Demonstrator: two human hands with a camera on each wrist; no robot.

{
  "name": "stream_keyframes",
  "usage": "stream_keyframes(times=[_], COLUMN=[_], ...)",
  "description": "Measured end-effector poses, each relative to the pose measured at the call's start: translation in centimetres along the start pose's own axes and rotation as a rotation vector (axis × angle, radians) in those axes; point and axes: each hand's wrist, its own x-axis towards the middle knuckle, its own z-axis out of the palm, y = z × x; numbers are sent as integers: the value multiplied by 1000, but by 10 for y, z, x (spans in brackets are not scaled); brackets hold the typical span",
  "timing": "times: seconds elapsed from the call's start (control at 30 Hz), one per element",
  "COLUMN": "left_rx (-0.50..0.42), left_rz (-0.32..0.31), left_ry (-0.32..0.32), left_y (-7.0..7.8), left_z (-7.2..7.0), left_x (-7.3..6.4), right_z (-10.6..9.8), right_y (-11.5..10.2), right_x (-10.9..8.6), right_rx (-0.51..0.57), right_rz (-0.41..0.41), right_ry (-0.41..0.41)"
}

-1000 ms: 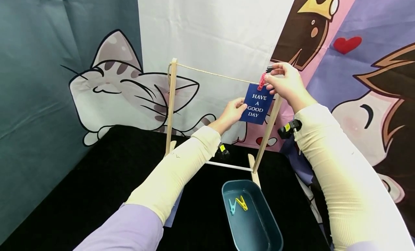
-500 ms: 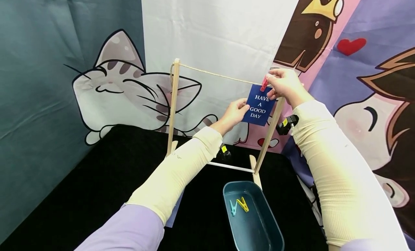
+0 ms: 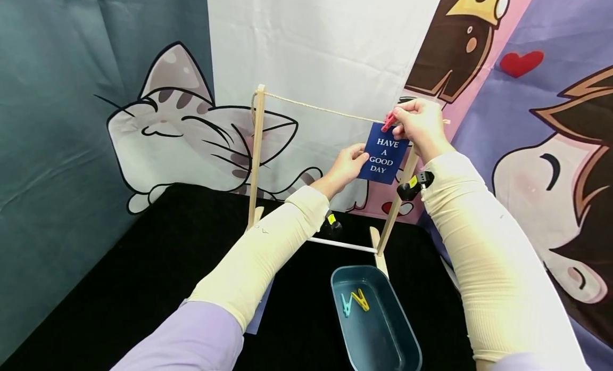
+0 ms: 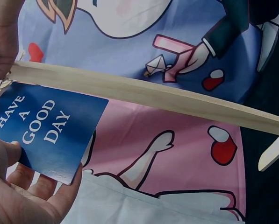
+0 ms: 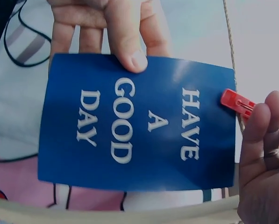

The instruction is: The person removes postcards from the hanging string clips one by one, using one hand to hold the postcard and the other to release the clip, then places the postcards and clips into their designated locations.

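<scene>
My left hand (image 3: 347, 166) pinches a dark blue card (image 3: 383, 157) by its left edge, thumb on the front and fingers behind. White letters on it read HAVE A GOOD DAY. The card hangs upright, its top edge at a thin string (image 3: 321, 108). At that edge sits a red clothespin (image 5: 232, 99), its tip over the card's face beside the string. My right hand (image 3: 422, 125) pinches the clothespin's handle end between thumb and fingers; part of the handle is hidden behind the fingertips in the right wrist view.
Wooden posts (image 3: 256, 163) carry the string, with a white bar (image 3: 341, 245) low between them. In front stands a teal tray (image 3: 406, 328) holding a light blue clothespin (image 3: 346, 305) and a yellow one (image 3: 361, 300). Another blue card (image 3: 258, 318) lies partly under my left sleeve.
My right hand's fingers have closed in on the red clothespin, which now leans further right. My left hand keeps its pinch on the card, which has barely moved.
</scene>
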Motion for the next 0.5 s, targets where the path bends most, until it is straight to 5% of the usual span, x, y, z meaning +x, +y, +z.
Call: stream_keyframes(times=[0.2, 0.5], left_rx=[8, -2], left_rz=[-1, -25], left_ry=[-6, -31], left_y=[4, 5], left_z=[-1, -4], left_x=[-1, -1], right_z=[5, 15], right_y=[5, 3], right_x=[-1, 2], right_rx=[271, 472], right_rz=[31, 81], right_ry=[23, 17])
